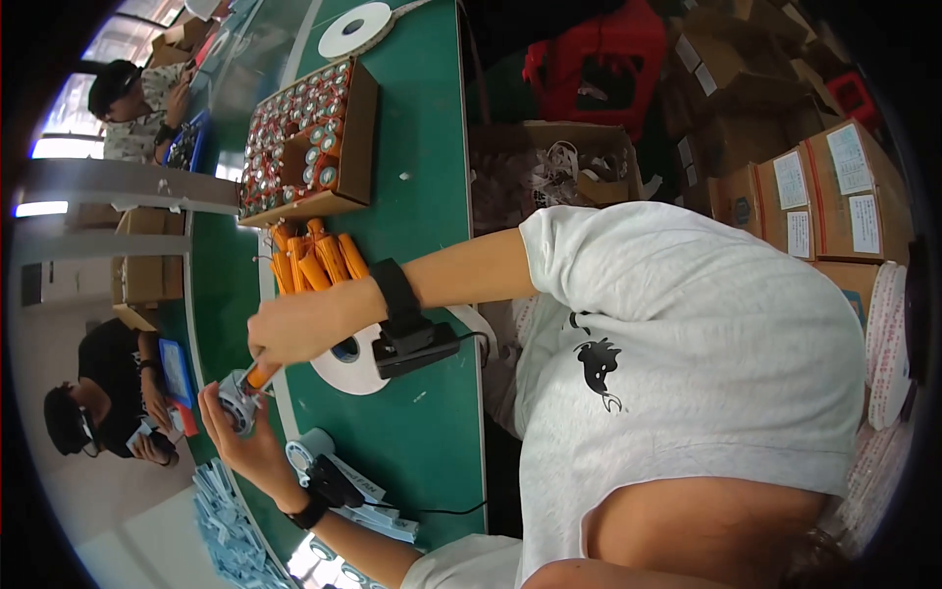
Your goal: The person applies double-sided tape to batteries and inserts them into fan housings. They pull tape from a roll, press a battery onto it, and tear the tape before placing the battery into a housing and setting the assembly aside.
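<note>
My left hand (250,447), lower in the view, holds a small round grey housing (235,404) that looks like a fan head, its fingers curved around it. Just above, my right hand (304,326) is closed on a short orange cylinder (259,376) whose end meets the housing; its full length is hidden by the fingers. Beyond the right wrist lies a pile of orange cylinders (319,260) with thin wires. A white roll (355,368) lies partly under the right forearm. Near my left wrist lie a pale blue-white handheld fan (310,447) and light blue printed cartons (378,506).
A cardboard box (358,137) of round-ended cylinders stands on the green table (422,128), with another white roll (353,29) beyond. Blue strips (231,520) are heaped lower left. Two people sit across. A carton of scraps (549,162) and a red stool (603,69) stand beside the table.
</note>
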